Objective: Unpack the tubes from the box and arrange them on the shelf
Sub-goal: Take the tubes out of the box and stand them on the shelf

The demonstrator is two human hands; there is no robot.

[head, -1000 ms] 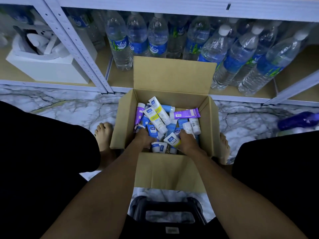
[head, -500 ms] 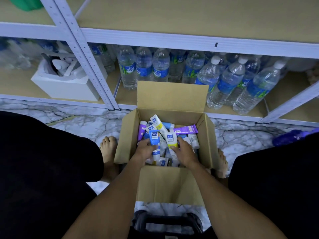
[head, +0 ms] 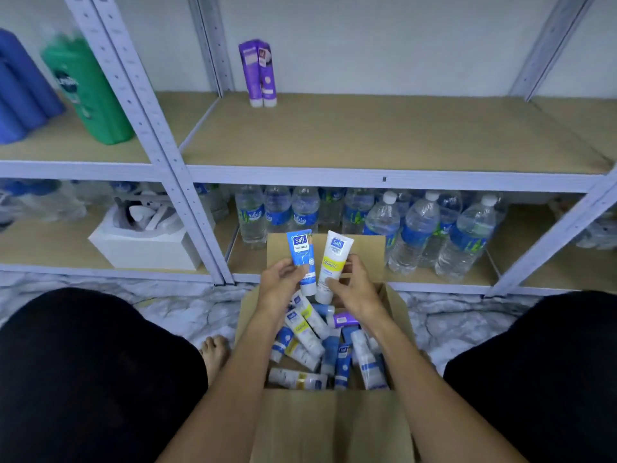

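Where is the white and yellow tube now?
Head view, centre: the right hand holds the white and yellow tube upright above the box, beside the blue tube in the left hand.

Two upright tubes (head: 262, 73) stand far back on the shelf (head: 367, 135); bottles (head: 414, 228) underneath; box (head: 330, 426) of loose tubes (head: 310, 335) on the floor (head: 173, 312) in front.

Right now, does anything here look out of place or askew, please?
Nothing spilled or damaged; tubes in the box lie jumbled. The left hand holds a blue tube, the right hand a white tube.
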